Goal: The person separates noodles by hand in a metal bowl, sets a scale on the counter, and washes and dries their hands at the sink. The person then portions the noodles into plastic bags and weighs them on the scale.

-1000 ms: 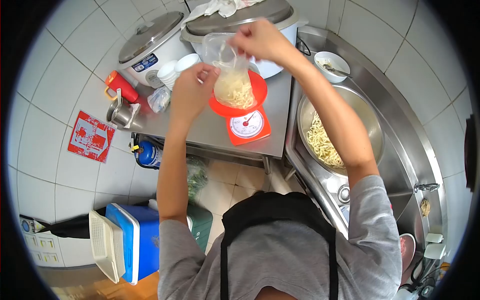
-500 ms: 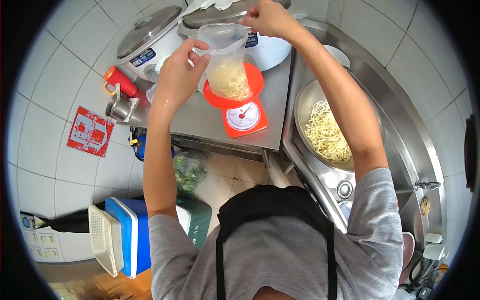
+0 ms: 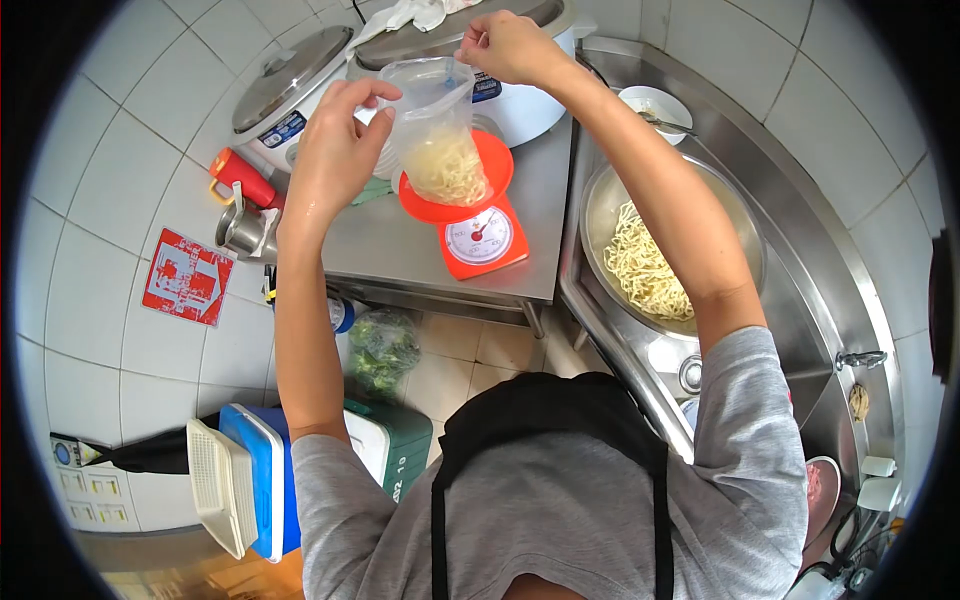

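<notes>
Watching by remote feed, one head view. Fingers first. Left hand (image 3: 338,150): thumb and forefinger bent toward the near-left rim of a clear plastic bag (image 3: 430,125), a gap showing between them; I cannot tell whether a fold of plastic is gripped. Right hand (image 3: 508,48): fingers curled, tips bunched at the far-right rim; whether they pinch plastic is too small for me to tell.

The bag stands mouth up, a little tilted, its bottom on the red pan (image 3: 497,165) of a kitchen scale (image 3: 478,265). Noodles (image 3: 445,178) lie low inside. My reading: the pan bears the load, and hands on opposite sides keep the thin walls from slumping and the mouth wide. The dial (image 3: 479,234) faces the person, which I judge makes it easy to read; I cannot make out the value.

Further out: the scale sits near the right end of a steel table (image 3: 385,240). Across a gap, under the right forearm, a wide metal bowl (image 3: 738,210) holds more noodles (image 3: 645,272), within easy reach, I'd say. Beyond it, a white bowl (image 3: 655,102) with a spoon (image 3: 668,124) resting in it. Two rice cookers stand behind the bag, a white cloth (image 3: 415,14) draped over one lid.
</notes>
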Demonstrator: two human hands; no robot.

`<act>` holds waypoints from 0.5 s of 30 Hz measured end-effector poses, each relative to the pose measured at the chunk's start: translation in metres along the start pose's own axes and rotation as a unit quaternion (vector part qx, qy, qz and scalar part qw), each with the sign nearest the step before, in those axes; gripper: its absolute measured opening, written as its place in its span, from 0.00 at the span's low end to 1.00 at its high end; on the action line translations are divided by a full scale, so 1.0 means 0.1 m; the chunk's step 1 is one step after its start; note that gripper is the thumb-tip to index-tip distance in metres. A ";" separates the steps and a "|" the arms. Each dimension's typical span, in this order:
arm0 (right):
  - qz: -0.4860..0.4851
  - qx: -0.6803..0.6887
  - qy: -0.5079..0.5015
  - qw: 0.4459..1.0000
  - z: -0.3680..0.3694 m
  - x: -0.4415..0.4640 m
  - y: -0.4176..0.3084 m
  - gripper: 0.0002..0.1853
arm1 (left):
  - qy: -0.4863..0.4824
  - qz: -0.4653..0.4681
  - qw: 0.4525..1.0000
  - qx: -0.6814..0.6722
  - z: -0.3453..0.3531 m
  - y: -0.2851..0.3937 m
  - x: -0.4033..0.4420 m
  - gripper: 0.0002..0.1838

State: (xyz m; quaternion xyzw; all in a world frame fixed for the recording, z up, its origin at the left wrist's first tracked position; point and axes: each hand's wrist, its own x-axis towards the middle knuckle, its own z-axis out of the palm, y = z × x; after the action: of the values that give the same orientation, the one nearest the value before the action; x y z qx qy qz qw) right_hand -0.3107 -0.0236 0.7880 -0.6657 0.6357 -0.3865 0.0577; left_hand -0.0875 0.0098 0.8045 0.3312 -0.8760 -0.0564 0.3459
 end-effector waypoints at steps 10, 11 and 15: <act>-0.198 -0.112 -0.190 0.955 0.04 -0.05 0.01 0.19 | -0.071 0.086 0.991 0.068 0.11 -0.21 0.08 0.21; -0.227 -0.128 -0.187 0.947 0.10 -0.03 0.07 0.18 | -0.051 0.113 0.988 0.097 0.15 -0.30 0.07 0.23; -0.225 -0.129 -0.184 0.948 0.14 0.12 0.08 0.13 | -0.138 0.041 0.974 0.174 0.08 -0.51 0.08 0.24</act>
State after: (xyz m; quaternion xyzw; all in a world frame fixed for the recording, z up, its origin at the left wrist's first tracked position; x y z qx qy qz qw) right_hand -0.3103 -0.0418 0.7796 -0.8526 0.4923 -0.1752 -0.0013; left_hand -0.0696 -0.0356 0.7862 0.3388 -0.9248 0.0655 0.1606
